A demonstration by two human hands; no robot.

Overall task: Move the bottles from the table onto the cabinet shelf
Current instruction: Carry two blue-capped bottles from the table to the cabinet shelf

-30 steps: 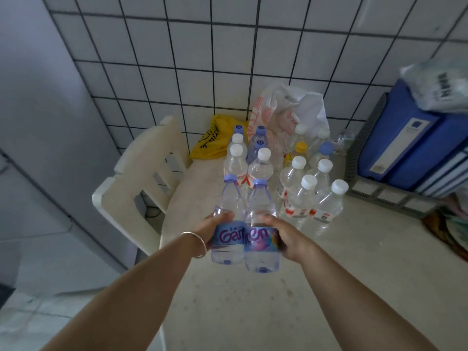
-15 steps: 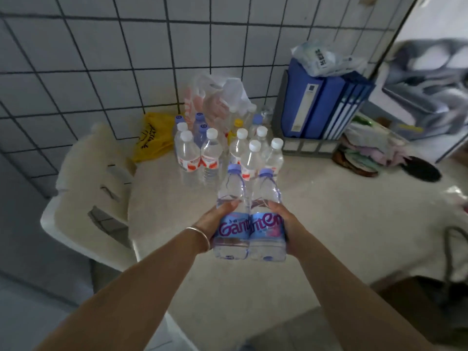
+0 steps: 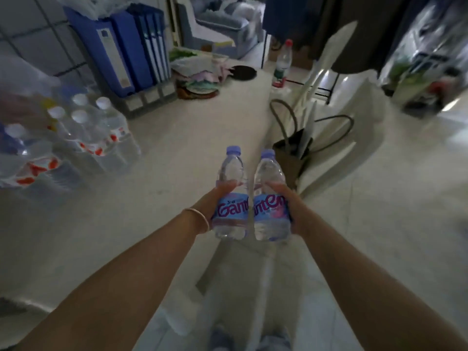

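Note:
I carry two clear water bottles with purple caps and blue-pink labels, side by side in front of me above the table's near edge. My left hand (image 3: 212, 201) grips the left bottle (image 3: 231, 198) around its label. My right hand (image 3: 291, 206) grips the right bottle (image 3: 269, 201) the same way. Both bottles stand upright. Several more bottles (image 3: 83, 138) with white caps and red labels stay clustered on the beige table (image 3: 162, 158) at the far left, blurred. No cabinet shelf can be made out in this view.
Blue binders (image 3: 126, 49) stand in a grey rack at the back of the table, beside a heap of cloths (image 3: 197, 77). A dark bag (image 3: 293, 150) and a white plastic chair (image 3: 336, 115) sit right of the table. A red-capped bottle (image 3: 282, 62) stands further back.
My view has swung right, away from the tiled wall. Both hands and their bottles have come off the bottle cluster toward the table's right side, and the bottles have drawn slightly apart.

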